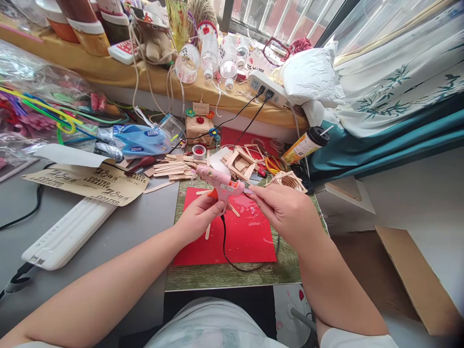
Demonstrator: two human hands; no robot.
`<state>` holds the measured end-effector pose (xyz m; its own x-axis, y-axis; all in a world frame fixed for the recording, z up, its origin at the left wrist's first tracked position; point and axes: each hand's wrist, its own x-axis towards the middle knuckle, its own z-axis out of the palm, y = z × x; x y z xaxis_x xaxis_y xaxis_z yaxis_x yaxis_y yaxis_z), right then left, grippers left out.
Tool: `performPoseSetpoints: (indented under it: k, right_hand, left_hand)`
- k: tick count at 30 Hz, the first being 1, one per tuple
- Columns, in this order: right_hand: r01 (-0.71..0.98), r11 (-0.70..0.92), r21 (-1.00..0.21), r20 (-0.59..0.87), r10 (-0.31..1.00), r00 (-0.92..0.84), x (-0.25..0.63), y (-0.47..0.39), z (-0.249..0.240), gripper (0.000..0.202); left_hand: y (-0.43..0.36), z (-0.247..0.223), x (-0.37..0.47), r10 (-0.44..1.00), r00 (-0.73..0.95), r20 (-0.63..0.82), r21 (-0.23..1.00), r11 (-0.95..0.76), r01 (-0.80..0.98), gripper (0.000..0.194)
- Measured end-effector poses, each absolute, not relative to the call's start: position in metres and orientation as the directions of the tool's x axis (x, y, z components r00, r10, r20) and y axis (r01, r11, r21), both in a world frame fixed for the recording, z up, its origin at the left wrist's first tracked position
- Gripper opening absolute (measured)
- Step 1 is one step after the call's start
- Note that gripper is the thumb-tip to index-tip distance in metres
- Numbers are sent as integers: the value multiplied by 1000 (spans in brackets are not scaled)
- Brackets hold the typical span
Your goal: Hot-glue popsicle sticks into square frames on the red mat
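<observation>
My left hand [197, 218] is wrapped round the handle of a pink hot glue gun [225, 187], whose nozzle end points left. At the rear of the gun, my right hand [290, 208] pinches a short pale glue stick [249, 191] against the back opening. How far the stick sits inside cannot be seen. Below both hands lies a red sheet [250, 244] with a few shiny marks on it. Wooden craft sticks [208, 231] lie on the sheet, partly hidden by the gun and my left hand. A black cord [224, 241] hangs from the gun's handle.
Behind the sheet are a pile of craft sticks [168, 169], stacked stick frames [241, 164], orange-handled scissors [273, 164] and a drink cup [304, 145]. Sandpaper sheets [90, 182] and a white lamp bar [68, 237] lie left. A power strip [266, 87] rests on the windowsill.
</observation>
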<state>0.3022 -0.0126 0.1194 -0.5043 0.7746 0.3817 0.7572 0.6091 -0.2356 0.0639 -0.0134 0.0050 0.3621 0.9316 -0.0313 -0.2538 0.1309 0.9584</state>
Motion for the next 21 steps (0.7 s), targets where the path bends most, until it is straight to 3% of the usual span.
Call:
performPoseSetpoints:
  k: [6,8,10,13,15,18,21]
  right_hand:
    - [759,634,-150,602,668,-438,293,-29,108,32]
    - [664,716,-213,626,622,-470,287,-40,94,26]
    - [554,724,-411,524,685,-506,279,-48,73,8]
    - [474,414,-777,291,904,-312,267,-47,39,16]
    - [264,194,-945,145,970,-194,259,-38,23,43]
    - [-43,-35,-998,-24,970,-241,250,-25,14,61]
    - [-136,-186,-973,-140,946,-292,242,-18,17,57]
  left_hand:
    - [-14,2,65,937,340,-74,933,186,-309,38]
    - [-14,2,65,937,337,-89,920,207,-333,35]
    - [-13,3,65,937,336,-98,902,226,-368,32]
    - [-13,5,64,932,354,-71,877,227,-424,29]
    - [-13,6,65,922,386,-38,868,222,-443,36]
    - [-15,2,69,890,451,-63,879,264,-398,42]
    - [-19,-1,73,868,486,-105,893,297,-338,44]
